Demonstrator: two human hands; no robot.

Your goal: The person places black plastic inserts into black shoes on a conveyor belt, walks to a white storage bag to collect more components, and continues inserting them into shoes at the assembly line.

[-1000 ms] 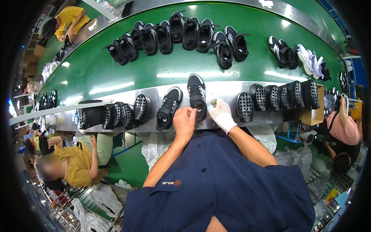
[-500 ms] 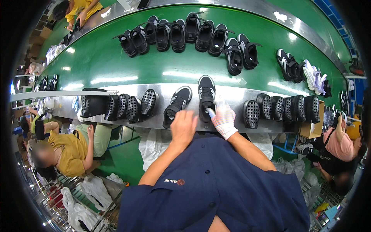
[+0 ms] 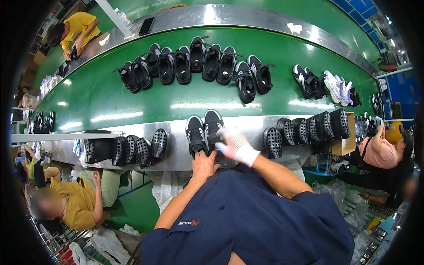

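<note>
Two black and grey sneakers (image 3: 195, 133) with white-edged soles stand side by side on the metal table edge in front of me, toes pointing away. My bare left hand (image 3: 204, 164) is at their heels, its fingers closed on the back of the left sneaker and its thumb side near the right one. Beside the right sneaker's collar is my right hand (image 3: 240, 149), in a white glove with coloured stripes. Its fingers look spread and slightly smeared by motion, with nothing visible in them.
Black perforated shoe-shaped forms (image 3: 160, 143) stand left, more (image 3: 273, 142) right, beside a cardboard box (image 3: 349, 137). Beyond, on the green belt (image 3: 154, 99), are several black sneakers (image 3: 182, 65) and white shoes (image 3: 338, 86). A phone (image 3: 146, 26) lies on the far rail. Co-workers sit either side.
The two sneakers, apart before, now stand together. My left hand has come down onto the left one's heel; my right hand has drawn away from the right one's collar. The view has shifted.
</note>
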